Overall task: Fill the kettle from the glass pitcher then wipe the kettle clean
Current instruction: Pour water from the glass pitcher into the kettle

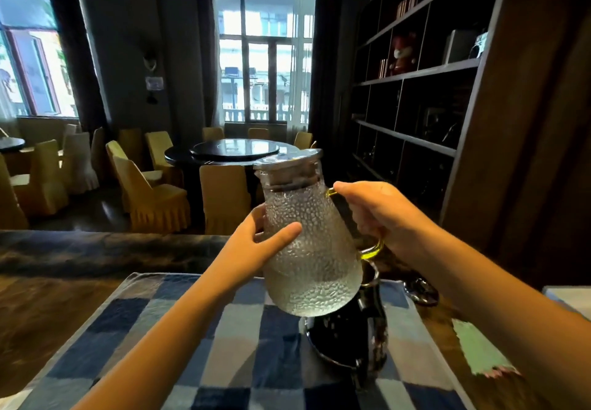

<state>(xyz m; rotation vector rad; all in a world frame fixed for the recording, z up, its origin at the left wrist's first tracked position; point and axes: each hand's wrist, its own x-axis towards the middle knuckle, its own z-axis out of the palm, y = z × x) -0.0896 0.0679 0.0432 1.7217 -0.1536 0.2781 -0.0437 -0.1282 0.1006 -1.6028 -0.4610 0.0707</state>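
Both arms out front, bare, converging toward centre. Left forearm (179, 320) comes up from lower left, wrist roughly straight. Left grip (265, 233) cups the side of the pitcher (313, 249): thumb laid across the near face, fingers wrapped round the far side, mostly hidden. Right forearm (499, 297) comes in from lower right. Right grip (374, 214) is fisted round the handle (372, 251), back of the hand to camera, fingertips hidden. Right grip sits a bit higher than left. The two grips don't touch; the pitcher is between them.
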